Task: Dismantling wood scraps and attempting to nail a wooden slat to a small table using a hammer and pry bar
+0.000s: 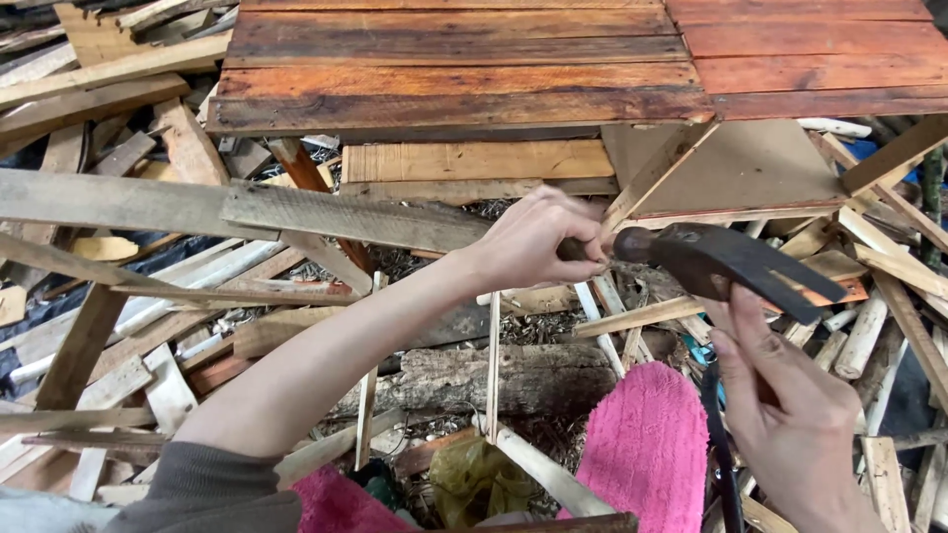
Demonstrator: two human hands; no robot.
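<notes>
Right hand (790, 415) at 4 o'clock, fingers curled round the hammer (726, 262) just under its head. Left hand (538, 242) at centre, fingers pinched shut on the hammer's round nose. Thin slat (657, 173) at 1 o'clock, pink cloth (647, 444) at 6

Open air remains only directly above the hammer head (726, 262), where the reddish plank tabletop (454, 69) ends. Left of the hammer head, a grey weathered board (346, 217) juts across at hand height, met by thin slats (652, 178) leaning in from above. Below the hammer head, a rough log (513, 380) and crossed sticks (492, 365) crowd the ground; to its right, stacked offcuts (889, 296) close the way.
</notes>
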